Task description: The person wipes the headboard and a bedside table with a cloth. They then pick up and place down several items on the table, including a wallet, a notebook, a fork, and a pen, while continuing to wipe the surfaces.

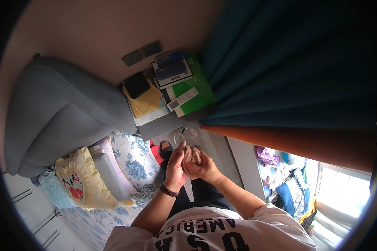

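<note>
In front of my lap both hands meet around a crumpled brown cloth (191, 155). My right hand (209, 168) grips the cloth, its thumb pressed into the folds. A pair of eyeglasses (179, 141) with clear lenses and a thin frame juts out past the fingertips of my left hand (176, 171). One lens rim touches the left fingertip area; the rest of the frame is hidden by the cloth and fingers. A dark beaded bracelet (169, 190) circles my left wrist.
A grey bedside cabinet (157, 124) ahead bears a white remote control (183, 99), a green folder (202, 91), brown envelopes (144, 102), a black case (136, 85) and boxes. Left is a bed with a ruffled cushion (81, 182). Dark blue curtains (286, 78) hang right, above a cluttered window ledge.
</note>
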`<move>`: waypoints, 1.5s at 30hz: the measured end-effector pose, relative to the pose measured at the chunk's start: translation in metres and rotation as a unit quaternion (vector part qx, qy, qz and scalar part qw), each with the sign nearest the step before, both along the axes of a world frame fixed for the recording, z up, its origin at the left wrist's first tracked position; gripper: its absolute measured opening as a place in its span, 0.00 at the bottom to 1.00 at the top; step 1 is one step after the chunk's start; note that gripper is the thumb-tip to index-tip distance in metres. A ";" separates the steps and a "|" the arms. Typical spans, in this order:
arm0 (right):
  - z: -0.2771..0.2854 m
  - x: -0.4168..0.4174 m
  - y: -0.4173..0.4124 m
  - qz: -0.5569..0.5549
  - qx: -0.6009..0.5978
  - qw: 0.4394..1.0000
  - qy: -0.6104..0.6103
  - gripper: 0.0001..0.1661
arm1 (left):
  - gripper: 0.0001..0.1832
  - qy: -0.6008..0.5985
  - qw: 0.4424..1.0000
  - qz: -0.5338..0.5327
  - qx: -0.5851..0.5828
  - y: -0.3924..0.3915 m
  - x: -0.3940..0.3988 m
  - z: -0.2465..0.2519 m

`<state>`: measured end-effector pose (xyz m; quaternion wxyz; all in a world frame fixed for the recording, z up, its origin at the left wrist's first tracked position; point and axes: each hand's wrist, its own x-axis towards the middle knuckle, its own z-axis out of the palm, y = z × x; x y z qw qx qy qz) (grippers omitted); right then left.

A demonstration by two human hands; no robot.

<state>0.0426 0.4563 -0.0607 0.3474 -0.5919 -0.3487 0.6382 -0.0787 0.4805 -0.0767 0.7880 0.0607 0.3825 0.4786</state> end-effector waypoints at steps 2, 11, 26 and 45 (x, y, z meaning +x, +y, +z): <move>0.005 0.009 -0.012 0.105 0.014 0.976 -0.189 0.11 | 0.08 -0.029 0.998 0.046 -0.035 0.003 -0.004 -0.005; 0.033 0.042 0.011 -0.067 0.140 0.987 -0.034 0.21 | 0.13 -0.058 0.987 -0.149 -0.021 -0.009 -0.035 0.014; 0.017 0.022 0.047 0.191 0.166 0.944 -0.214 0.26 | 0.10 -0.059 0.984 -0.167 0.017 -0.007 -0.086 0.066; -0.028 0.010 -0.046 -0.482 -0.051 0.833 0.268 0.17 | 0.11 0.086 0.947 -0.300 -0.071 -0.029 -0.070 0.004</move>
